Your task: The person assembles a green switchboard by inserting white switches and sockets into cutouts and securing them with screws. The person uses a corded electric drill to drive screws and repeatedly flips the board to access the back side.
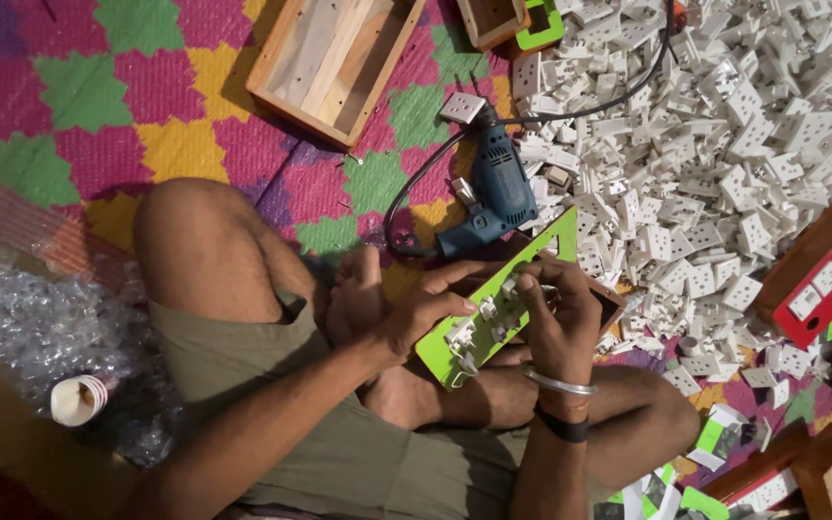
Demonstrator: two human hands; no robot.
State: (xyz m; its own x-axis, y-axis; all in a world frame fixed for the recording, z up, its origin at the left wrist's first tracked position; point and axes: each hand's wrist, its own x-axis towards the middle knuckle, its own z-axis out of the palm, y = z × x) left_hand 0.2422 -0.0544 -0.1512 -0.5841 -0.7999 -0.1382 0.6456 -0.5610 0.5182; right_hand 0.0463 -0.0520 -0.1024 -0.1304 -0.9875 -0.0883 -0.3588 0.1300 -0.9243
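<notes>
Two hands [406,308] [556,313], green panel [522,279], drill [495,193]

Packaging observed: a mass of clear crinkled plastic wrap [45,332] lies at the left edge, beside the person's knee. A rolled white paper tube with red stripes [79,400] rests against it, open end showing. No labels, signs or screens in view.

Person wore olive-khaki shorts [339,453]; legs, forearms and feet were bare, no sleeves in view. Right wrist carried a thin silver metal bangle [559,382] and, just below it toward the elbow, a black band [560,428]. Left wrist was bare.
</notes>
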